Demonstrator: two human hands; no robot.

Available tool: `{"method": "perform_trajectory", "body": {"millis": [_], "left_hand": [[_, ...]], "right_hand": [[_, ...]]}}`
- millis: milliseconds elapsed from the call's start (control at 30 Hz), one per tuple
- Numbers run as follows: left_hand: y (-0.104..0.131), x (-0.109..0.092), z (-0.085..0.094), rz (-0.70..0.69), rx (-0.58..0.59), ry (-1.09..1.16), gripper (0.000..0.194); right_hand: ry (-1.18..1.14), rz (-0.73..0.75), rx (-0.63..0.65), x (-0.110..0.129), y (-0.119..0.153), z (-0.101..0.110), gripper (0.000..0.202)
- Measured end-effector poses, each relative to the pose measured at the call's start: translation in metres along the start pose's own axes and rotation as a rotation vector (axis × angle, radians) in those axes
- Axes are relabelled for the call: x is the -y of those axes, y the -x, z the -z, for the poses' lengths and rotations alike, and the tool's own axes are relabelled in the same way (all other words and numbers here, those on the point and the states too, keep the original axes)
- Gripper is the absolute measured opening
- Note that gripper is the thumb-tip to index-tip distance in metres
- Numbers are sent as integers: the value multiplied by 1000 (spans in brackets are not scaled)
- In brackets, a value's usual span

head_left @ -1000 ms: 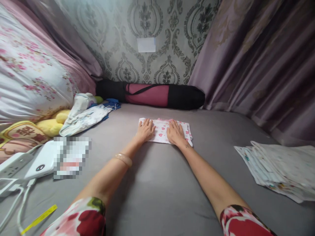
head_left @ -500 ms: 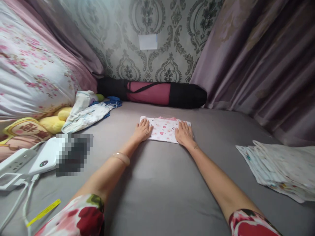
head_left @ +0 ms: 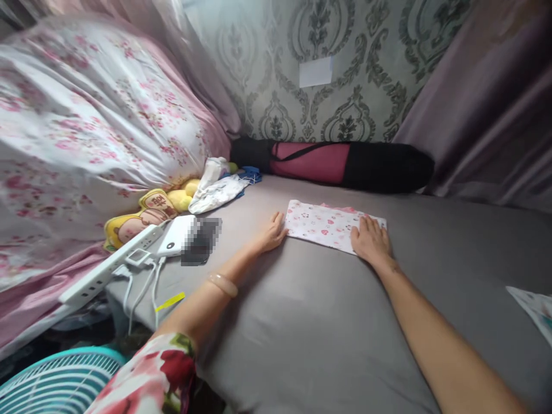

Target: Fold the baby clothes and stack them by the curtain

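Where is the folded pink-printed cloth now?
In the head view, the cloth lies right of centre on the grey sheet, its right end partly under the right hand.

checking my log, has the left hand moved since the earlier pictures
Yes, left: against the bag, the left hand has moved from atop the cloth to its left edge.

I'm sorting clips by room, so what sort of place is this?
Probably a bedroom: there is a broad grey-sheeted surface that looks like a bed, flowered fabric bulging up on the left, and a mauve curtain hanging on the right.
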State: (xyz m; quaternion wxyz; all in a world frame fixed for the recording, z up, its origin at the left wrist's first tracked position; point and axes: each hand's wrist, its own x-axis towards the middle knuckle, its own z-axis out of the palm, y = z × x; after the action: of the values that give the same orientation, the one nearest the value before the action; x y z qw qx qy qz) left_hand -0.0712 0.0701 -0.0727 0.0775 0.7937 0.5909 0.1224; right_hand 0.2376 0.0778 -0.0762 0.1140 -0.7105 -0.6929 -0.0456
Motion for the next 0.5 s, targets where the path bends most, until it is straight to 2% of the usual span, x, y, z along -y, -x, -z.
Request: {"method": "perform_trajectory", "body": {"millis": [133, 333, 400, 500], "left_hand": [[29, 10, 9, -15, -20, -19, 63], [74, 9, 26, -25, -37, 56, 47], [89, 20, 29, 22, -82, 50, 43], [113, 47, 37, 137, -168, -25, 37]], "right_hand": [[9, 1, -20, -4, -2, -5, 58], [22, -11, 30, 5, 3, 9, 58], [22, -4, 24, 8, 4, 12, 58], [9, 0, 16, 8, 4, 12, 58]]}}
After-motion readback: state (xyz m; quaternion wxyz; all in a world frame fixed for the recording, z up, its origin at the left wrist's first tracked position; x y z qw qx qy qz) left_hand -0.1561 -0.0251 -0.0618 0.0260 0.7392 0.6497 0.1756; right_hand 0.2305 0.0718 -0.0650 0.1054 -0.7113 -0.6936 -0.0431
